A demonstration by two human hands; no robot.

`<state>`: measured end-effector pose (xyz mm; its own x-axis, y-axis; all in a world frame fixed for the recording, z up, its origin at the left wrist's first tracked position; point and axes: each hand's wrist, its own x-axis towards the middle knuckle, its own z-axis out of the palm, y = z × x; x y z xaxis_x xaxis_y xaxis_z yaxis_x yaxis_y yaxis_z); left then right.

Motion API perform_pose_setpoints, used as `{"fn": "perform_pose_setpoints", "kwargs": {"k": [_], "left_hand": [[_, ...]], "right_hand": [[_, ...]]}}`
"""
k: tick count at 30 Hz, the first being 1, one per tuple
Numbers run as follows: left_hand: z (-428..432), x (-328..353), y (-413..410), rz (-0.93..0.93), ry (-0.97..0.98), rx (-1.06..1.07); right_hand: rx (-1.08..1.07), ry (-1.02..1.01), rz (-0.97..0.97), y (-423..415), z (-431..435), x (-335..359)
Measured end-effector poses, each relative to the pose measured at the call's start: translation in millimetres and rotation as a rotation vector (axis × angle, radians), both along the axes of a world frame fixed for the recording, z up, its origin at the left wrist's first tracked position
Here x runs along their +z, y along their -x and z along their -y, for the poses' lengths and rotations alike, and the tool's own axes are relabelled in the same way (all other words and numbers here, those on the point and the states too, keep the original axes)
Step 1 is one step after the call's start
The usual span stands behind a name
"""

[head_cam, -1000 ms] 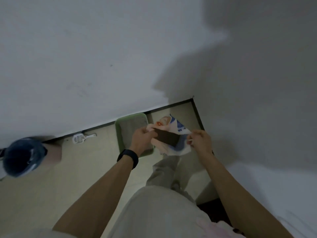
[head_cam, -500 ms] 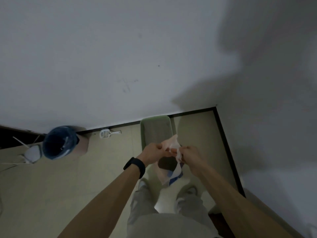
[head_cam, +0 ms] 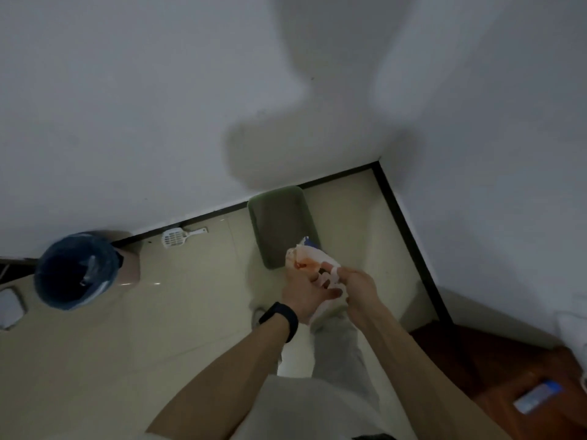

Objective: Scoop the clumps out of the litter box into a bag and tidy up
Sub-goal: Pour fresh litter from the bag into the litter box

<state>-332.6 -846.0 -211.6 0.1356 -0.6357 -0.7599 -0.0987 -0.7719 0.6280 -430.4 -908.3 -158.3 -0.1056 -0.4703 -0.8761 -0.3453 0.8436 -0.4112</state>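
Observation:
A green litter box (head_cam: 279,223) stands on the floor against the wall, in the room's corner. Just in front of it I hold a thin plastic bag (head_cam: 303,258), white with red and blue print. My left hand (head_cam: 306,290), black band at the wrist, grips the bag's gathered top. My right hand (head_cam: 357,285) pinches a strip of the same bag right beside it, so the two hands touch. A white slotted litter scoop (head_cam: 178,238) lies on the floor by the baseboard, left of the box.
A bin lined with a blue bag (head_cam: 74,271) stands at the left near the wall. A small white object (head_cam: 11,308) lies at the far left edge. A red-brown wooden surface (head_cam: 508,373) sits at the lower right. My legs and feet are below the hands.
The bag's mouth was spread open between my hands a second ago; both hands have since come together and bunched it shut. The view has shifted, bringing the bin and scoop further into sight.

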Motion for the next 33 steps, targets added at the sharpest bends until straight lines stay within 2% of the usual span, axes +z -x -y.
{"fn": "perform_pose_setpoints", "kwargs": {"k": [5,8,12,15,18,22,24,27,30,33], "left_hand": [[-6,7,-8,0.112,0.075,0.128],[-9,9,-17,0.071,0.122,0.112],[-22,2,-28,0.069,0.085,0.018],[-27,1,-33,0.225,0.096,-0.110],[-23,9,-36,0.271,0.129,-0.238],[-17,18,-31,0.205,0.170,-0.246],[-13,20,-29,0.188,0.129,-0.328],[-6,19,-29,0.269,0.098,-0.514],[-5,15,-34,0.332,0.072,-0.626],[-12,17,-31,0.349,0.036,-0.757]], "right_hand": [[-0.145,0.053,0.112,-11,-16,11],[-0.171,0.062,0.121,-17,-21,8],[-0.101,0.059,0.137,-23,-29,-3],[-0.037,0.090,0.121,-19,-30,-9],[0.006,0.092,0.150,-9,-30,-13],[0.048,0.078,0.180,8,-37,-17],[0.126,0.079,0.198,19,-37,-18],[0.252,0.126,0.193,33,-36,-18],[0.482,0.343,-0.082,56,-30,-32],[0.785,0.508,-0.178,82,-26,-52]]}}
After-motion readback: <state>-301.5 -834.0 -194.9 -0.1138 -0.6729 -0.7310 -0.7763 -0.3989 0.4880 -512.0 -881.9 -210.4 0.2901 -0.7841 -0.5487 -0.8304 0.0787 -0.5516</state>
